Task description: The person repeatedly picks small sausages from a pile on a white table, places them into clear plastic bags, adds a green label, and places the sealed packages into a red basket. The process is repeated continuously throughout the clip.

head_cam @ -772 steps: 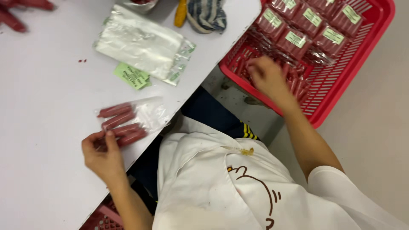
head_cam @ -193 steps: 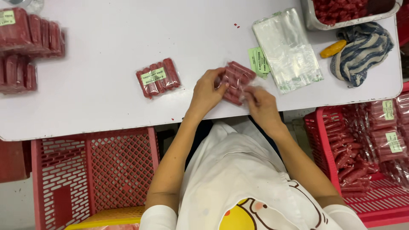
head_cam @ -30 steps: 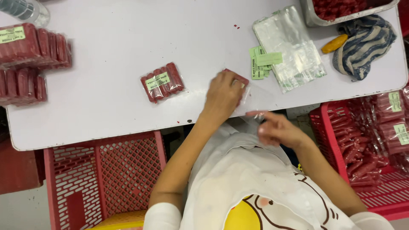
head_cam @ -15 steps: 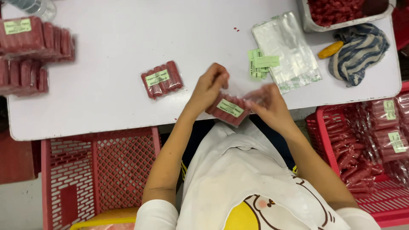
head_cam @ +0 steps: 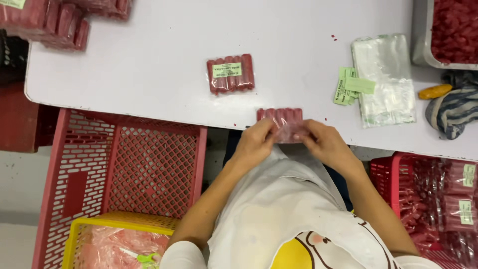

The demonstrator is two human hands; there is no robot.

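Both my hands hold one clear packet of red sausages (head_cam: 282,121) at the near edge of the white table (head_cam: 149,74). My left hand (head_cam: 255,143) grips its left end and my right hand (head_cam: 323,144) grips its right end, fingers pinching the plastic. Farther out on the table lies a second sausage packet (head_cam: 230,73) with a green label on top. To the right lie loose green labels (head_cam: 350,85) next to a stack of empty clear bags (head_cam: 384,79).
Stacked sausage packets (head_cam: 55,20) sit at the far left. A metal tray of red sausages (head_cam: 448,32), an orange object (head_cam: 434,91) and a striped cloth (head_cam: 455,112) are at the right. Red crates (head_cam: 124,164) (head_cam: 438,199) flank me; a yellow crate (head_cam: 119,239) stands below left.
The packet in my hands was held label-up half a second ago; now it lies at the table edge with no label showing, both hands still on it.
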